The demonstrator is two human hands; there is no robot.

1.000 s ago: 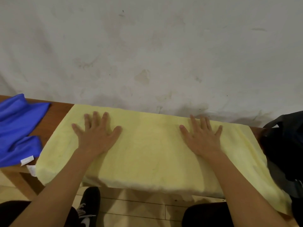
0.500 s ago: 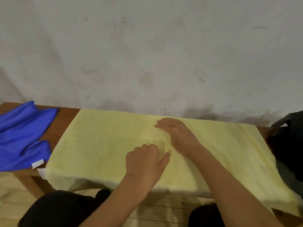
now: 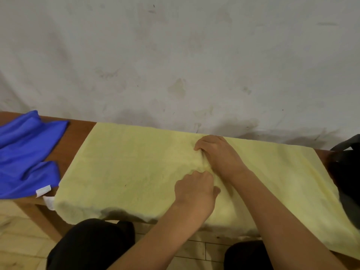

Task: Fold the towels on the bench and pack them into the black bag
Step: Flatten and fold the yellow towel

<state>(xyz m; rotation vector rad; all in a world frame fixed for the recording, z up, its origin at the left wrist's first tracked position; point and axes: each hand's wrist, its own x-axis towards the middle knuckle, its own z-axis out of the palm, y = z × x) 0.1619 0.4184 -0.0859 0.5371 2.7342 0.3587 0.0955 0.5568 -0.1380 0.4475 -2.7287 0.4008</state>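
Two hands meet at the middle of the yellow towel [image 3: 136,168], which I see spread flat along the wooden bench [image 3: 78,137], its near edge drooping over the front. My right hand [image 3: 218,152] curls down onto the cloth near the far edge, fingers bunching a ridge of fabric; my left hand [image 3: 194,190] closes on the same ridge nearer to me, thumb out to the side. I judge this the start of a crosswise fold: both pinches should lie on one straight line across the width, then lift together so that one half swings over the other with corners matched, not dragging the towel off the bench. To the left, the blue towel [image 3: 25,152] lies rumpled on the bench, unfolded and cut off by the frame. At the far right, the black bag [image 3: 346,172] stands just beside the towel's end, mostly out of view, so I cannot tell whether its mouth is open. My fingertips are hidden under the knuckles, so how much cloth each grips is unclear.
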